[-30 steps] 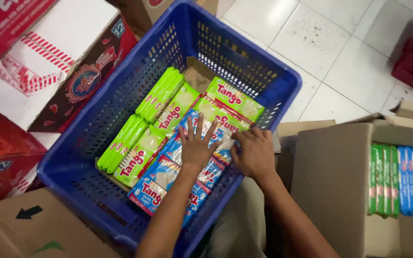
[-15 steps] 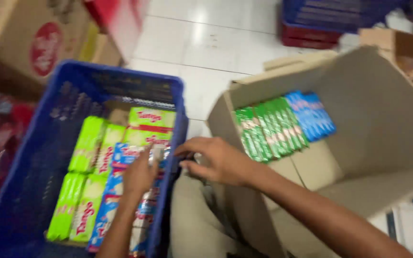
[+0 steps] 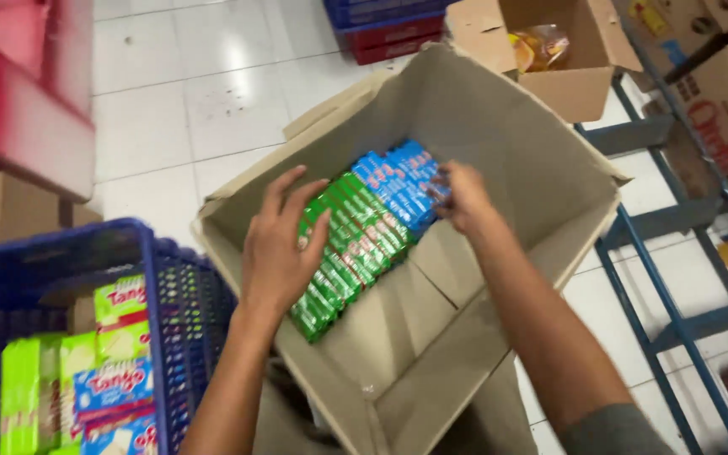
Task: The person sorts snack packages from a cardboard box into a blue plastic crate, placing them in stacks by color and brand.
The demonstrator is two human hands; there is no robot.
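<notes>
A: Where are the hands?

B: Both inside the open cardboard box [image 3: 499, 126]. Left hand [image 3: 275, 253] lies flat, fingers spread, on the near end of the green packets [image 3: 355, 244]; nothing gripped. Right hand [image 3: 463, 198] sits at the far end of the blue packets [image 3: 402, 181], fingers curled onto their edge. Cannot tell if it has closed on one.

A: How do the packets lie?

B: Side by side in one slanted row on the box floor, green nearer, blue just beyond, touching.

A: Around the box?

B: Blue plastic crate [image 3: 162, 286] just beside it, to the left, holding light green and blue packs [image 3: 111, 388]. White tiled floor [image 3: 179, 101] beyond. Blue metal rack [image 3: 676, 244] to the right. Another open carton [image 3: 575, 59] behind, with orange-wrapped goods inside.
</notes>
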